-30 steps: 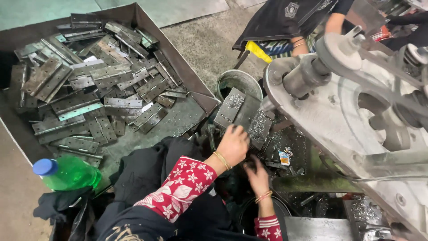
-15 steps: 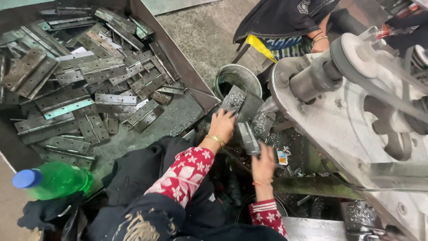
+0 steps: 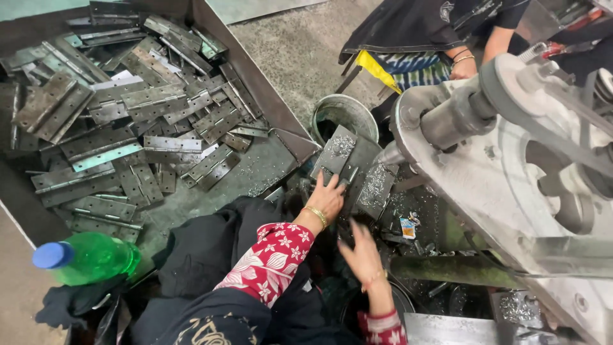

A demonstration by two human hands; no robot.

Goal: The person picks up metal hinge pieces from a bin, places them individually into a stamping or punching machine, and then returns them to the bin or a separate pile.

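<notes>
My left hand [image 3: 327, 198] reaches forward and grips the lower edge of a grey metal hinge [image 3: 340, 153] that stands tilted against the machine, with metal shavings on its face. A second hinge plate [image 3: 375, 185] leans just to its right. Lower and to the right, my right hand [image 3: 363, 252] hovers with its fingers spread and nothing in it, over a dark gap below the hinges. Both arms wear red flowered sleeves and a bangle at the wrist.
A large metal bin [image 3: 255, 83] on the left holds several grey hinges [image 3: 153, 102]. A green bottle with a blue cap [image 3: 86, 257] lies at the lower left. A grey bucket [image 3: 345, 115] stands behind the hinges. A big pulley machine [image 3: 511, 147] fills the right; another person [image 3: 447, 38] sits beyond it.
My left hand slid down to the lower edge of the hinge. My right hand dropped lower and opened, and no longer holds a hinge piece.
</notes>
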